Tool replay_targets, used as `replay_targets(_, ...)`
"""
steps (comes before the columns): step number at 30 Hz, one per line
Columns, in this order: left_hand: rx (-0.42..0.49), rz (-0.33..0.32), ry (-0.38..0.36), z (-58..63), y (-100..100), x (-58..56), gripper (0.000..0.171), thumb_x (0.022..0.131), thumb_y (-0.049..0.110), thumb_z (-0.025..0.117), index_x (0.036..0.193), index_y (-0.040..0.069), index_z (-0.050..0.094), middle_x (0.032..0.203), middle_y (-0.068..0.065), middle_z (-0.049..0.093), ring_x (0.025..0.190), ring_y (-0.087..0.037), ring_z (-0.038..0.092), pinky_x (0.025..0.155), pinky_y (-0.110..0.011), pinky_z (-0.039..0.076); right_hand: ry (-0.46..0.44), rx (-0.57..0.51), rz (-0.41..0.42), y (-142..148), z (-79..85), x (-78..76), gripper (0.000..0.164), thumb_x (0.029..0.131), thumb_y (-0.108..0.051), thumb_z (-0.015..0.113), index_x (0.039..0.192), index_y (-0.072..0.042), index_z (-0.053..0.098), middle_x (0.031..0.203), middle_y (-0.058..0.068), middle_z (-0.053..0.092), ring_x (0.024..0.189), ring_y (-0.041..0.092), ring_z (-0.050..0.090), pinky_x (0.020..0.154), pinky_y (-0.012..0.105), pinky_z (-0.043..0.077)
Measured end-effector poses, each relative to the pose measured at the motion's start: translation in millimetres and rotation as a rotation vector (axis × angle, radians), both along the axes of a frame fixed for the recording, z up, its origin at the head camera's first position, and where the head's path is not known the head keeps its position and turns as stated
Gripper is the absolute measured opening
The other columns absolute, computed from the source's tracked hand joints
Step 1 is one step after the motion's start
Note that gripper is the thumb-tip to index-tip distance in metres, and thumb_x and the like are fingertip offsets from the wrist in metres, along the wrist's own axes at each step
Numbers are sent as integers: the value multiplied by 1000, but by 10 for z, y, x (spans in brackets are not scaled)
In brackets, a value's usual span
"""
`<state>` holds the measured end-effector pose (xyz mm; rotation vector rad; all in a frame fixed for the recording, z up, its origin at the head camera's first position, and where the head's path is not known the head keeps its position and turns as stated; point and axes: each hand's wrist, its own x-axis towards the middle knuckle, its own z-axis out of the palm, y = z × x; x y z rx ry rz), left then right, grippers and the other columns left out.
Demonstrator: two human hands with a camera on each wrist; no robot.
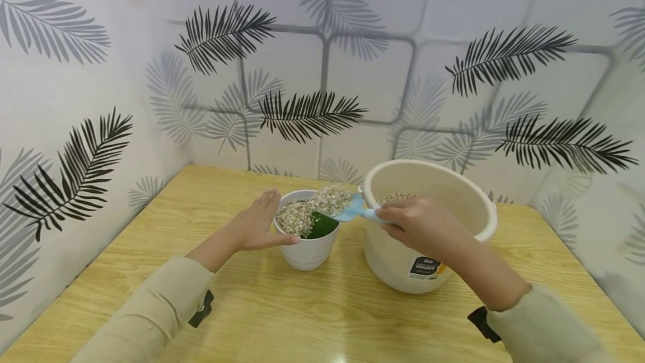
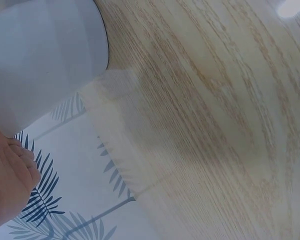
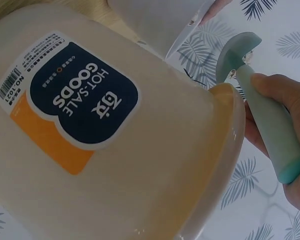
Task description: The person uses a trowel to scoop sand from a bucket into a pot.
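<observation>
My right hand (image 1: 423, 223) grips the handle of a light blue scoop (image 1: 356, 207), its fingers curled round it. Pale gravel (image 1: 331, 199) heaps in the scoop, which hangs over the right side of a white pot (image 1: 308, 251). Inside the pot, gravel (image 1: 296, 219) covers the left part, and a dark green surface (image 1: 322, 225) shows at the right. My left hand (image 1: 257, 226) rests against the pot's left side, fingers straight and thumb along the front rim. In the right wrist view the scoop handle (image 3: 272, 125) lies across the palm, beyond the bucket's rim.
A large cream bucket (image 1: 398, 256) with a label stands right of the pot, with gravel (image 1: 397, 198) inside; its raised rim lies under my right hand. Both stand on a wood-grain table (image 1: 282, 318). A leaf-patterned wall (image 1: 347, 71) rises behind the table.
</observation>
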<state>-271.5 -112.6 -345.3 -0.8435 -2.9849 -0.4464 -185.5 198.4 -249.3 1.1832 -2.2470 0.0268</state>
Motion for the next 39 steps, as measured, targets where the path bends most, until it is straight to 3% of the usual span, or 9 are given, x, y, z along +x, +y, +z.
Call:
replay_targets(7,5,0,-19,0,-2,3,114,77,75,47,146,-8,10,154,-25,7,142,-39,9,115,-51,19,-31,2,8,-113,-47,-21,12,75,-3,72,78,-10,63,70,-4,62,56,9,52,50,21,43)
replay_targets(13,9,5,-30,-4,8,2,114,77,76,46,146,-7,10,154,-24,7,143,-39,8,115,-51,18,-107,44,-47,-199,-25,-47,17,79,-3,68,71,-13,56,61,-6,52,50,7,35,45,17,28)
replay_targets(21,23,7,-40,-22,5,0,114,77,74,49,146,-7,9,154,-24,6,143,-39,8,115,-51,18,-293,175,-157,-416,59,-145,31,81,2,59,60,-13,44,57,-5,40,52,7,29,46,16,25)
replay_targets(26,28,3,-37,-27,16,-7,111,78,70,52,146,-6,9,154,-25,6,143,-38,8,116,-50,16,-322,230,-153,-542,85,-266,31,77,5,59,57,-13,43,55,-5,35,51,7,28,46,14,21)
replay_targets(31,29,7,-43,-30,34,-12,109,79,67,54,146,-6,8,154,-24,6,144,-36,7,117,-47,15,-344,279,-144,-646,159,-364,44,73,6,62,55,-17,28,57,-6,21,55,9,20,50,17,15)
replay_targets(39,34,12,-54,-13,16,-10,110,79,68,53,147,-6,7,154,-24,4,143,-37,6,117,-48,14,-475,353,-224,-854,326,-470,46,75,3,62,56,-18,26,58,-5,18,56,10,17,49,20,14)
